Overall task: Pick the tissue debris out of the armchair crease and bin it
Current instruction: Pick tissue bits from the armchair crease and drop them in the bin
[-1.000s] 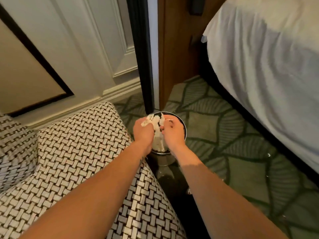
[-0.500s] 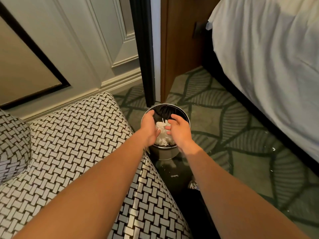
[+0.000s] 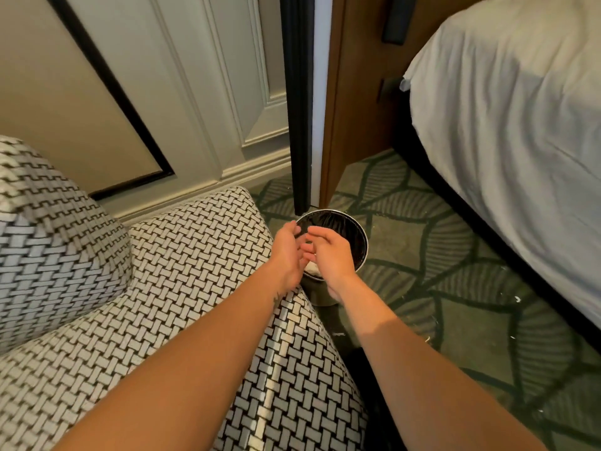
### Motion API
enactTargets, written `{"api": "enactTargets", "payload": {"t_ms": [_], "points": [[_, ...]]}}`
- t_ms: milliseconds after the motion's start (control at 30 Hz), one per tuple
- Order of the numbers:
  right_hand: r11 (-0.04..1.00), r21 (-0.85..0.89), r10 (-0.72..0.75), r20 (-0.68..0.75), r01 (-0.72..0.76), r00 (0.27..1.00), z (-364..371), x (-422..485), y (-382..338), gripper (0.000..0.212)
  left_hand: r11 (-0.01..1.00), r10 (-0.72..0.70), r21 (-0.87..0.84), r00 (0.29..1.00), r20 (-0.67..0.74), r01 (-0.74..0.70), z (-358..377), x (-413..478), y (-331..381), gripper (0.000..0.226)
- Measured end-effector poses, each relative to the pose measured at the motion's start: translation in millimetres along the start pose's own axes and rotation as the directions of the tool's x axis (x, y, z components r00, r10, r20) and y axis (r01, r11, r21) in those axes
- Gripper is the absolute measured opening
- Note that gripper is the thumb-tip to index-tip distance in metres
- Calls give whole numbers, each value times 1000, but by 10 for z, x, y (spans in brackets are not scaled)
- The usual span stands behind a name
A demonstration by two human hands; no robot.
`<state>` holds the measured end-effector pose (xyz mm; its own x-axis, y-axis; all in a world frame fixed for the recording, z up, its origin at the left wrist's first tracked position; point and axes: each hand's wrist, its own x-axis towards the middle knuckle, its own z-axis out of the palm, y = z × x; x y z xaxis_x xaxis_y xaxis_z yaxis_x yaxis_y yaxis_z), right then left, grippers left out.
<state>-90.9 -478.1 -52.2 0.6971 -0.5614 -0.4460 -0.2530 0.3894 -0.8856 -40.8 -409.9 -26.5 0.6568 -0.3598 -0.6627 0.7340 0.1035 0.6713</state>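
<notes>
Over bin (image 3: 345, 214) rim, hands (image 3: 287, 252) (image 3: 331, 255) hover, apparently empty.

A second ago the left grip (image 3: 287, 252) and the right grip (image 3: 331, 255) were curled round a wad of tissue (image 3: 313, 269), holding it up over the bin (image 3: 361, 234) with white scraps sticking out above the fingers. Half a second ago they had lowered the wad into the bin's mouth and the fingers were loosening. Now both have let go. The fingers are relaxed and spread, palms facing each other above the rim, holding nothing. The tissue lies down inside the bin, with only a small white patch showing between the heels of the hands.
</notes>
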Motion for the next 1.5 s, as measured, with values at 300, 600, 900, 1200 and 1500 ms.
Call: {"api": "enactTargets", "payload": {"t_ms": [300,600,900,1200,1500], "points": [[998,58,-34,215,22,976,748,-1455,-189,24,983,176,-56,984,-21,-176,-927,-1389,360,37],[994,-102,12,476,41,879,1705,-2485,79,25,946,276,-114,938,-208,-303,-2272,-2446,434,35],[951,-298,157,688,78,709,2868,-3044,634,28,941,296,-26,861,-413,-337,-3746,-3050,566,35],[883,-431,204,707,184,677,3595,-2565,1004,28,941,176,-134,789,-589,-310,-4122,-2624,883,25],[720,-621,356,713,310,604,4047,-1989,1248,37,832,4,-421,764,-646,-361,-4167,-2349,1076,38]]}}
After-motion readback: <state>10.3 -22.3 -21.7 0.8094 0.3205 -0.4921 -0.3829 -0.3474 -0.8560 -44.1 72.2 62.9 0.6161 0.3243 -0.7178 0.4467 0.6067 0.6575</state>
